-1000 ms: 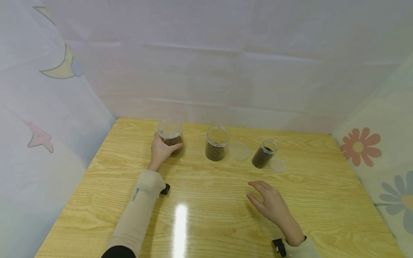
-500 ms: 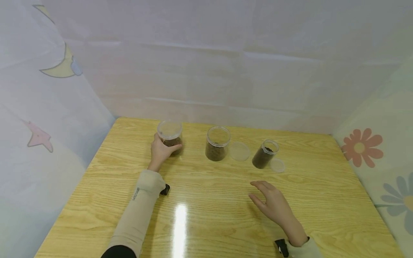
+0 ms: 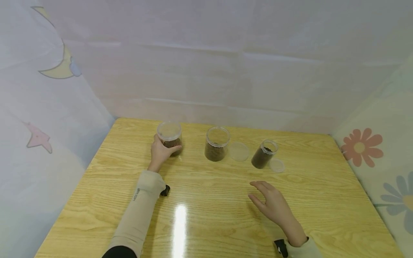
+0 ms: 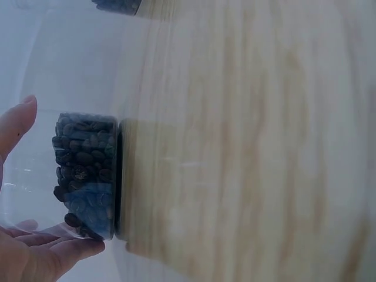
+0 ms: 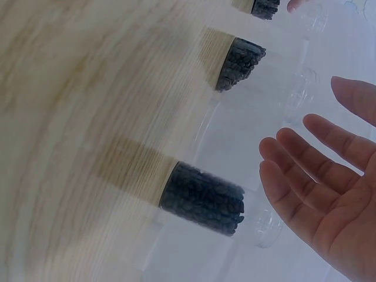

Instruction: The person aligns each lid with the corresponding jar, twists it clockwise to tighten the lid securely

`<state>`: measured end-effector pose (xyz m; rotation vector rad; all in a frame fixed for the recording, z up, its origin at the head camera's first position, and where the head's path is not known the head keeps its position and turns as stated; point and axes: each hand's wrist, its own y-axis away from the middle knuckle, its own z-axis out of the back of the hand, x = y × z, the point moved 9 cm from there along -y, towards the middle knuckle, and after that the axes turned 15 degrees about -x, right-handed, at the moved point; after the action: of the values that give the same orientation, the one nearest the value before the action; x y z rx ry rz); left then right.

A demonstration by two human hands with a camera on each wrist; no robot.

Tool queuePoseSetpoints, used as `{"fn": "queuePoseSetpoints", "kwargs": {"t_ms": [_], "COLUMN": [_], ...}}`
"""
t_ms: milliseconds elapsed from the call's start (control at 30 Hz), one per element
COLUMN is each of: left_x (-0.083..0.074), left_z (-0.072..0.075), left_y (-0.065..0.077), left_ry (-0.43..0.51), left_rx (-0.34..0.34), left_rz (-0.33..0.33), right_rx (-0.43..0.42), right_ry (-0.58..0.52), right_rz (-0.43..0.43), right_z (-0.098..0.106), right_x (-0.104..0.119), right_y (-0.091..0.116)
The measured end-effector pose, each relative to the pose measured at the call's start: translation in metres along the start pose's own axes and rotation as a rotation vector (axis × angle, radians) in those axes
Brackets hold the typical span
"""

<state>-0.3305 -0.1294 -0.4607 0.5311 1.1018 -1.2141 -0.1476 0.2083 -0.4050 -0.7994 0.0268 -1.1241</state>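
Note:
My left hand (image 3: 160, 150) grips a wide clear jar (image 3: 169, 132) at the table's back left, thumb in front and fingers round its far side. Dark coffee beans (image 4: 85, 167) fill its lower part, and its top looks covered by a clear lid. Over the front of the table my right hand (image 3: 272, 203) hovers with fingers spread and nothing in them. Ahead of it stands a narrow uncovered jar (image 3: 262, 156) nearly full of coffee beans. Between the two stands another wide uncovered jar (image 3: 217, 145), part filled with beans.
A large round clear lid (image 3: 239, 151) lies flat right of the middle jar. Beside the narrow jar lies a smaller lid (image 3: 277, 165). The wooden table (image 3: 213, 208) ends at a hanging cloth backdrop (image 3: 206, 71) behind the jars, with more cloth at both sides.
The left jar has shifted very slightly toward me in my left hand's grip. My right hand has drifted a little to the right. The other jars and lids stay put.

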Motion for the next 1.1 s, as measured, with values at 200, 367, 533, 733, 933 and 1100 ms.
{"fn": "queuePoseSetpoints", "kwargs": {"t_ms": [200, 367, 533, 733, 933, 1100], "left_x": [0.002, 0.0056, 0.0071, 0.0035, 0.0037, 0.0063], "left_z": [-0.0004, -0.0013, -0.0008, -0.0002, -0.0005, 0.0011], "left_y": [-0.0004, -0.0003, 0.0011, 0.0026, 0.0033, 0.0058], "left_ry": [0.012, 0.002, -0.005, 0.014, 0.034, 0.032], "left_rx": [-0.004, 0.0, 0.003, 0.003, 0.016, 0.046], "left_rz": [-0.003, 0.016, 0.03, 0.01, -0.003, 0.029], "right_rx": [-0.005, -0.004, 0.003, 0.007, 0.016, 0.019], "right_ry": [0.003, -0.005, -0.008, -0.001, -0.003, -0.008], "right_rz": [0.003, 0.0, -0.011, -0.016, -0.028, -0.027], "right_z": [0.0003, -0.0001, -0.0005, -0.0002, -0.0004, -0.0005], "right_x": [0.0001, 0.0001, 0.0001, 0.0003, -0.0001, 0.0002], "right_y": [0.0008, 0.0012, 0.0015, 0.0017, 0.0022, 0.0027]}}
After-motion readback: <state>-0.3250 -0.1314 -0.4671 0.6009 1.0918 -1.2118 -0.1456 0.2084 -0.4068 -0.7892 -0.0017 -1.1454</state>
